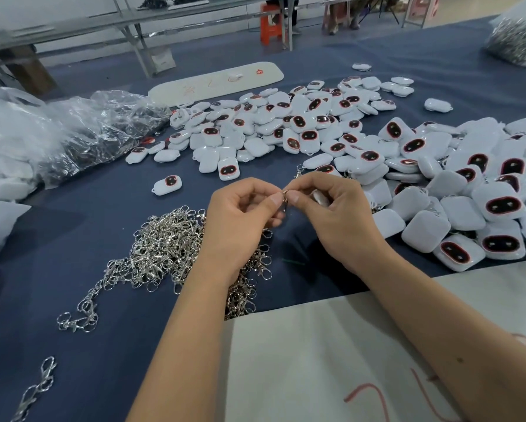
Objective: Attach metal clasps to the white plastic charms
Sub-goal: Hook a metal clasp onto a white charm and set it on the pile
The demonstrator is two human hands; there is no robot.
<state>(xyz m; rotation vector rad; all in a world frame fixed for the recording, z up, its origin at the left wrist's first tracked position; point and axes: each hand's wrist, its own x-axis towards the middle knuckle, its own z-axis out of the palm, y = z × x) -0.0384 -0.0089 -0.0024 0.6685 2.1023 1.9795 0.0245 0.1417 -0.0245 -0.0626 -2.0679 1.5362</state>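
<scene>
My left hand [240, 208] and right hand [331, 205] pinching a small silver metal clasp [284, 198], white plastic charm [320, 197] tucking in right grip, hovering over bare blue bench [118, 214] between clasp heap [167, 248] and charm pile [456, 202]

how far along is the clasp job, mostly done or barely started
Hard to count. Some charms in the right pile seem to carry clasps already. In hand: both the left hand and right hand pinch one clasp, a charm tucked in the right grip. Left: the far pile and loose clasps.

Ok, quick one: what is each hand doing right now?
Left hand: fingers pinch a metal clasp.
Right hand: fingers pinch the same clasp, with a white charm tucked in the palm.
</scene>
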